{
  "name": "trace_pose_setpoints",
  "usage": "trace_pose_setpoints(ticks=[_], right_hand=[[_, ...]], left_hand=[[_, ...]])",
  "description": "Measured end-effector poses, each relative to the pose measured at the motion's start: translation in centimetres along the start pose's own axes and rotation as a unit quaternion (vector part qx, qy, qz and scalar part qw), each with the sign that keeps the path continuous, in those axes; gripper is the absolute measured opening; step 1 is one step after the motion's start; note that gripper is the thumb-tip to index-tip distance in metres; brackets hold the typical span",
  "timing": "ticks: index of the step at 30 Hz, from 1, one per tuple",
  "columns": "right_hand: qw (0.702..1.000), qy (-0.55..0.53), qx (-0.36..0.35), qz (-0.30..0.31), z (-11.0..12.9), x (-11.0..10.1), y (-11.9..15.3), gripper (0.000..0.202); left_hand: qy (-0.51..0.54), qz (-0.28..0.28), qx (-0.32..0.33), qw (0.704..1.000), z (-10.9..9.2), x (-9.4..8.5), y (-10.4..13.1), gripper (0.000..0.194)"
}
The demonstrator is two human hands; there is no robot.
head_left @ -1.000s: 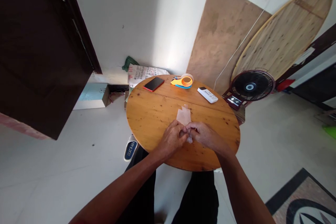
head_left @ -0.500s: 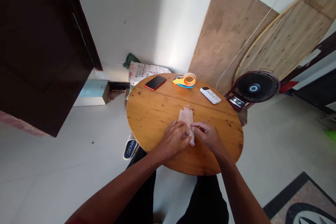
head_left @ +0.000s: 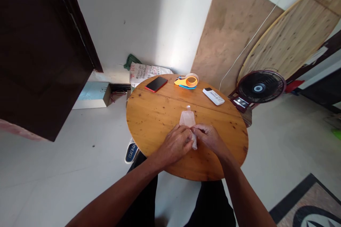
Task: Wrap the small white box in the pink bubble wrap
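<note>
A thin, pale, slightly see-through folded sheet (head_left: pixel 187 118) lies lengthwise on the round wooden table (head_left: pixel 149 120); its exact kind I cannot make out. My left hand (head_left: pixel 177 143) rests over its left side, fingers bent and closed on it. From the right, my right hand (head_left: pixel 209 136) pinches its middle between thumb and forefinger, close to the left fingertips. A small clear tab (head_left: pixel 188 108) sticks out past the sheet's far end. Below my fingers, the near end shows narrow and crumpled. My fingers hide part of the middle.
Along the table's far side lie a red-edged phone (head_left: pixel 156 84), an orange tape dispenser (head_left: pixel 188 81) and a white remote-like device (head_left: pixel 213 96). A fan (head_left: pixel 258 88) stands beyond the right edge. Boards lean on the wall behind, and a printed sack (head_left: pixel 149 72) sits behind the table.
Both hands have shifted slightly, still at the sheet's middle. The sheet's far part now looks wider and flatter, with the narrow strip over it no longer lying along its length.
</note>
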State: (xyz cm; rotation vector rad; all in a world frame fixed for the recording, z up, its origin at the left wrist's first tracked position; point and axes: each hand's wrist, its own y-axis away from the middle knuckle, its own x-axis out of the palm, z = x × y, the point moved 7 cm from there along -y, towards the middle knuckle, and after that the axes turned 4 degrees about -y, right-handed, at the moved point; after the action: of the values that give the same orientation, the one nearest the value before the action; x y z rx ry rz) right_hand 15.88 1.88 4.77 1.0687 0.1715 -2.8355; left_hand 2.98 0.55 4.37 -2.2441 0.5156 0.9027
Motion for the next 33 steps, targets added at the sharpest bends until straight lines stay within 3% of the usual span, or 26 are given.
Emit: trace_pose_setpoints(ticks=[6,11,15,22,26,33], right_hand=[[0.988,-0.041,0.097,-0.114,-3.4,-2.4,-1.5,0.033],[0.976,-0.088,0.184,-0.082,-6.6,-1.7,-4.3,0.034],[0.970,-0.142,0.193,-0.042,-6.6,-0.8,-5.8,0.030],[0.966,-0.165,0.196,-0.030,-6.6,-0.1,-7.2,0.029],[0.972,-0.164,0.161,-0.046,-7.3,0.3,-7.9,0.028],[0.978,-0.112,0.140,-0.106,-8.0,-0.3,-7.6,0.018]], left_hand=[[0.010,-0.001,-0.010,1.000,0.0,-0.2,-0.1,0.003],[0.013,0.004,-0.016,1.000,0.1,-0.1,0.0,0.003],[0.017,0.006,-0.017,1.000,0.2,0.0,0.0,0.003],[0.011,0.015,-0.015,1.000,0.1,-0.2,-0.1,0.006],[0.005,0.018,-0.013,1.000,-0.1,-0.3,-0.1,0.029],[-0.071,0.022,-0.014,0.997,-0.5,-0.4,0.0,0.015]])
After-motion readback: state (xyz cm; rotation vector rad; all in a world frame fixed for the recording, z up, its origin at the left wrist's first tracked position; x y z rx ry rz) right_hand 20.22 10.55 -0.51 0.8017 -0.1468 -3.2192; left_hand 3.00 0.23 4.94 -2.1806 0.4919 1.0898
